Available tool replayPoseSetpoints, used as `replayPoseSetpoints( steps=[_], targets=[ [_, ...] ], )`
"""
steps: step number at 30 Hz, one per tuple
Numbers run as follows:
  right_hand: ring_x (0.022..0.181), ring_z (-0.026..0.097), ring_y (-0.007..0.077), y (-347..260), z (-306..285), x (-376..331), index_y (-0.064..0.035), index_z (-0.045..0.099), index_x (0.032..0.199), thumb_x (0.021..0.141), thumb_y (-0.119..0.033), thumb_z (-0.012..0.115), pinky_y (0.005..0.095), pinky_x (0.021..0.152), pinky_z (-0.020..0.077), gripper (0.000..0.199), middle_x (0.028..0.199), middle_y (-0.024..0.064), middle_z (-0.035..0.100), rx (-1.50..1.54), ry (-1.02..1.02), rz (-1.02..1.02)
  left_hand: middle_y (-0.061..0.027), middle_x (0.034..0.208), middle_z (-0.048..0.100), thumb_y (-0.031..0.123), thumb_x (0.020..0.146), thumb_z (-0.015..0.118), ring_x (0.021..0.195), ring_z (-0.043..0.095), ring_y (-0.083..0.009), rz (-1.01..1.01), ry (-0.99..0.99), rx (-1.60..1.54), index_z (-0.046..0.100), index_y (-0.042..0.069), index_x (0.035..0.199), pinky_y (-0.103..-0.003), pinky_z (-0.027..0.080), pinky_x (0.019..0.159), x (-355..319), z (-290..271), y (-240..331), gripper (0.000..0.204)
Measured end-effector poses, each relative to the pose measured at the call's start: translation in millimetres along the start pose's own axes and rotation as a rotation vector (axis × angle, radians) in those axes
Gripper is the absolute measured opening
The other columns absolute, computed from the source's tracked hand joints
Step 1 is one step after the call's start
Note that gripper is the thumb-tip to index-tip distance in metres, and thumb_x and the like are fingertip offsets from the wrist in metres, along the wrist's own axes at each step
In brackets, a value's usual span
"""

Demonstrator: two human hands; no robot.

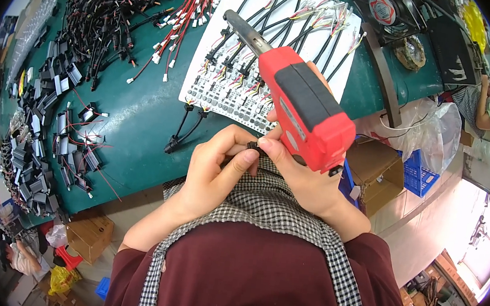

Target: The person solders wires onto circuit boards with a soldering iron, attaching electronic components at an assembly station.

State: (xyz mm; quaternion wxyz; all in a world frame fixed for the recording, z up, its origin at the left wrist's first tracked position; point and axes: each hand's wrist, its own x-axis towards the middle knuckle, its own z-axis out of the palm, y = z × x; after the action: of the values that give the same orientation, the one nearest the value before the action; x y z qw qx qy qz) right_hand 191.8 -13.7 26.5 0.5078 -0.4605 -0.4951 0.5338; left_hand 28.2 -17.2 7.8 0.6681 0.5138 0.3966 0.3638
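Green workbench spreads beyond both hands, heaped with black cable bundles far to the left. Just past the fingers lies a white sheet lined with short wired connectors. The right hand is clamped around a red power tool, its metal tip aimed over that sheet. The left hand meets it, both pinching a small black part together.

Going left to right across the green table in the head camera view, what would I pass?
Pile of small grey-black parts → heap of black cables → red-wired connectors → white sheet with cable ends → red tool → black fan.
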Motion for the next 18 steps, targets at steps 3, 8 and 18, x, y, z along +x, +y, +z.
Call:
replayPoseSetpoints(
  steps=[3, 8, 18],
  targets=[
    [0.11, 0.049, 0.0147, -7.1, 2.8, 0.7, -0.0013, 0.027, 0.139, 0.076, 0.006, 0.062, 0.0261, 0.089, 0.0417, 0.073, 0.137, 0.0142, 0.039, 0.029, 0.008, 0.053, -0.0068, 0.074, 0.062, 0.0, 0.084, 0.06, 0.066, 0.059, -0.0084, 0.13, 0.162, 0.194, 0.052, -0.002, 0.094, -0.02, 0.044, 0.06, -4.3, 4.5, -3.2, 0.013],
    [0.104, 0.052, 0.0111, -13.9, 4.4, -0.9, -0.001, 0.025, 0.139, 0.078, 0.007, 0.06, 0.0257, 0.083, 0.0459, 0.07, 0.131, 0.0126, 0.044, 0.029, 0.017, 0.21, -0.0072, 0.072, 0.062, -0.003, 0.085, 0.057, 0.065, 0.058, -0.0074, 0.036, 0.214, 0.097, 0.044, -0.001, 0.099, -0.019, 0.043, 0.059, -13.0, 2.2, -0.4, 0.019],
    [0.08, 0.057, 0.0136, -5.6, -44.2, -38.2, 0.0027, 0.046, 0.12, 0.085, -0.012, 0.058, 0.0255, 0.067, 0.0456, 0.04, 0.109, 0.0119, 0.054, 0.15, -0.06, 0.196, -0.0051, 0.066, 0.059, 0.0, 0.081, 0.063, 0.053, 0.054, -0.0128, 0.136, 0.478, 0.668, 0.052, 0.002, 0.096, -0.024, 0.042, 0.051, -7.4, -12.5, -7.0, 0.019]
  ],
)
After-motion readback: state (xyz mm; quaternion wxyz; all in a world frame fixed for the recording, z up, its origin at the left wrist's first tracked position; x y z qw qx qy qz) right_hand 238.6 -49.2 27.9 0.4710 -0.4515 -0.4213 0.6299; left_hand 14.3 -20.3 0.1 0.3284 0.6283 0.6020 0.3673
